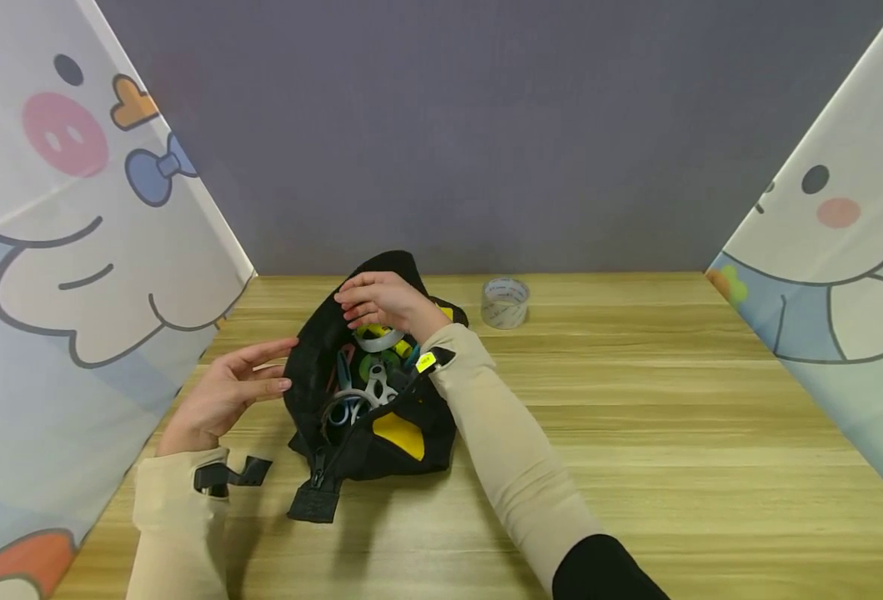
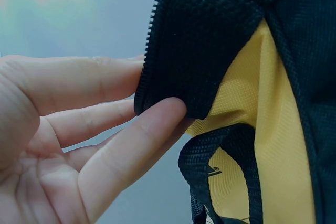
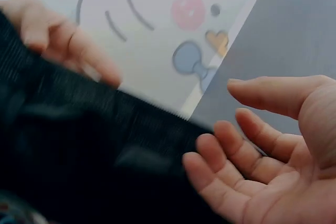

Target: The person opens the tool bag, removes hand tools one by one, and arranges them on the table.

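A black tool bag (image 1: 403, 454) with yellow panels stands unzipped on the table, its mouth facing up. Inside lie scissors (image 1: 347, 400), a roll of white tape (image 1: 379, 340) and other tools. My left hand (image 1: 223, 392) pinches the bag's left zipper edge; in the left wrist view, digits of the left hand (image 2: 79, 129) lie on both sides of that edge. Over the far part of the mouth is my right hand (image 1: 384, 300), fingers loosely bent and holding nothing. In the right wrist view, a gap separates the right hand's (image 3: 268, 156) thumb from its fingers beside the black rim.
A roll of clear tape (image 1: 504, 303) stands on the wooden table (image 1: 636, 417), right of the bag near the back. A grey wall (image 1: 486, 133) rises behind, and printed cartoon panels (image 1: 73, 208) flank both sides.
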`<state>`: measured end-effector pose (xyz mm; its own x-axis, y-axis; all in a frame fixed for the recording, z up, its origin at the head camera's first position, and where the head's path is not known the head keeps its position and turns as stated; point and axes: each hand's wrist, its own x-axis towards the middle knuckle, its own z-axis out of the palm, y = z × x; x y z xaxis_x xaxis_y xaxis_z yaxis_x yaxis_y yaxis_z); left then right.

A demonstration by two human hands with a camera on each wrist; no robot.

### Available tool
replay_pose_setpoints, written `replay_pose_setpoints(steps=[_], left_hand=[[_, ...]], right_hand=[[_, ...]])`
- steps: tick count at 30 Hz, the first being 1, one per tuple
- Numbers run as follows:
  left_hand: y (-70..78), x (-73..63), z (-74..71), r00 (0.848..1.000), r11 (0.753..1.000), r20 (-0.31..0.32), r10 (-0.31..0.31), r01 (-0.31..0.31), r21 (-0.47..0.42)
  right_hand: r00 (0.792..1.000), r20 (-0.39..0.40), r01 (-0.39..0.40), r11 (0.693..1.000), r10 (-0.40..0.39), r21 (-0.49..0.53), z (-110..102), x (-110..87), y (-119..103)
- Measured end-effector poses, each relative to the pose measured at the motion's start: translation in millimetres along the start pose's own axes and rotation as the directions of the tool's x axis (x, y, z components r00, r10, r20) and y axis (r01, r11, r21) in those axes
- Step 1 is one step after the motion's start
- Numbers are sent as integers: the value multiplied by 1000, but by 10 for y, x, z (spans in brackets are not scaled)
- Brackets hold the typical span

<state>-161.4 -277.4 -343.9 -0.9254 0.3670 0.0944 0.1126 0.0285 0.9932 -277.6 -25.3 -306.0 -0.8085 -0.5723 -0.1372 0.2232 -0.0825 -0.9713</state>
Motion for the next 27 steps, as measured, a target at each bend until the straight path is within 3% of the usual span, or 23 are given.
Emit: replay_pose_setpoints(steps=[7, 13, 22, 27], left_hand=[[-9, -3, -7, 1000, 1000, -2, 4, -4, 1], [-32, -10, -20, 1000, 1000, 0, 10, -10, 1], [-31, -21, -31, 1000, 1000, 6, 9, -9, 8], [-31, -28, -39, 1000, 1000, 9, 14, -14, 18]], right_hand=[[983, 73, -158, 979, 168, -128, -41, 77, 332], [949, 107, -252, 918, 296, -307, -77, 122, 554], [888, 211, -271, 836, 408, -477, -60, 107, 665], [874, 218, -271, 809, 434, -522, -69, 100, 651]])
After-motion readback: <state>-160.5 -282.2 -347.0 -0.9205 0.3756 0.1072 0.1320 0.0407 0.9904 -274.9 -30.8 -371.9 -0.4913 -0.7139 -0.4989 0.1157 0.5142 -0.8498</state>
